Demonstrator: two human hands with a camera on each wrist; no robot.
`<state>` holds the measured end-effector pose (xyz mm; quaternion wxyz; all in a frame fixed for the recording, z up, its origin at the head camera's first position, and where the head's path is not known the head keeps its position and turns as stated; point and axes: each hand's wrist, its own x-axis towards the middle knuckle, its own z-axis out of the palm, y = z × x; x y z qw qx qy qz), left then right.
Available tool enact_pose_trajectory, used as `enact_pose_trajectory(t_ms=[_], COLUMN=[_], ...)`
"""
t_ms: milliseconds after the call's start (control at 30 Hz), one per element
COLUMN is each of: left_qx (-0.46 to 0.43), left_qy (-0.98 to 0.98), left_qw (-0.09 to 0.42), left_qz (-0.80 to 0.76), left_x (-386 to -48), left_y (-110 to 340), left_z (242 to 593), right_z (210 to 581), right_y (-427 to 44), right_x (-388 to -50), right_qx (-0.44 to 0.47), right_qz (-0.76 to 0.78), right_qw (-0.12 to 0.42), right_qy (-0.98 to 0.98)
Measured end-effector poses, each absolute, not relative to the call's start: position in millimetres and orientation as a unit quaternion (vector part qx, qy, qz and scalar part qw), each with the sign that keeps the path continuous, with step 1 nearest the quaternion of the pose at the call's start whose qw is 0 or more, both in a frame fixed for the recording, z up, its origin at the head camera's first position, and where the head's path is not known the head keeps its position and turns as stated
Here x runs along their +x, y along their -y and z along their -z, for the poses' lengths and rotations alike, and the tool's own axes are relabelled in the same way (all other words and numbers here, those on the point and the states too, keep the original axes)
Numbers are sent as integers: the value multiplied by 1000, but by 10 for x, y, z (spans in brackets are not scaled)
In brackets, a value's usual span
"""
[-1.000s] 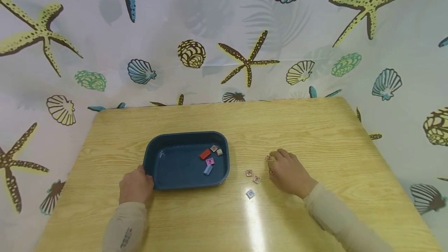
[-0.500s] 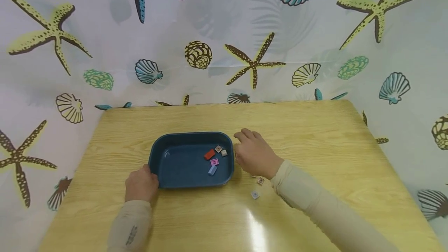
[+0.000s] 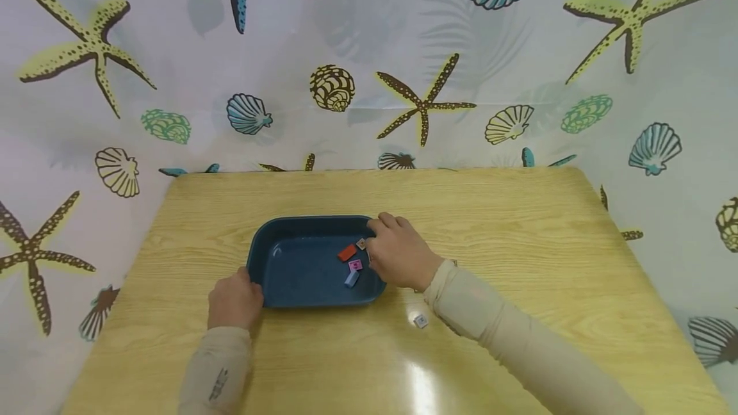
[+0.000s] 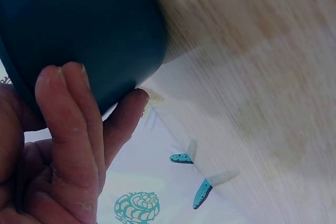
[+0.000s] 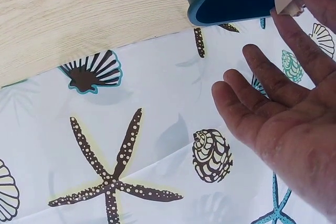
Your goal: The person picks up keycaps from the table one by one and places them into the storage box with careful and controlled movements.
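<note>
A dark blue tray (image 3: 311, 305) lies on the table, with a red block (image 3: 347, 252), a pink one (image 3: 355, 264), a light blue one (image 3: 352, 278) and a small pale one (image 3: 361, 244) at its right side. My left hand (image 3: 235, 301) grips the tray's left wall; in the left wrist view its fingers (image 4: 71, 124) lie against the outside of the tray (image 4: 84, 30). Over the tray's right rim, my right hand (image 3: 402, 253) pinches a small pale block (image 5: 289, 2) between thumb and forefinger, seen in the right wrist view.
On the wooden table (image 3: 519, 223), right of the tray, lies a whitish block (image 3: 420, 321). Other small blocks are partly hidden by the right forearm (image 3: 490, 312). A cloth (image 3: 277, 37) with shells and starfish hangs behind the table.
My right hand has moved left from the loose blocks on the table to above the tray's right side. My left hand keeps its grip on the tray. The head view has shifted slightly.
</note>
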<state>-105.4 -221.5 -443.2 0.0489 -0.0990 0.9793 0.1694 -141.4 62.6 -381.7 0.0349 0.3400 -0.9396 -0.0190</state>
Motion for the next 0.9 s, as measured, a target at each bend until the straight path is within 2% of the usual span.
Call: enact_pose_trajectory(t_ms=[233,900], left_qx=[-100,-106], left_qy=[-979,-978], left_qw=[47,49], left_qz=[-173,-174], left_x=[-1045,-1050], left_y=[2208,2214], left_z=[4428,4454], right_z=[3790,3806], right_y=[-659,-923], right_x=[-1428,-1428], right_qx=[314,275], right_qz=[5,8], right_qw=[-7,-4], right_qy=[949,961])
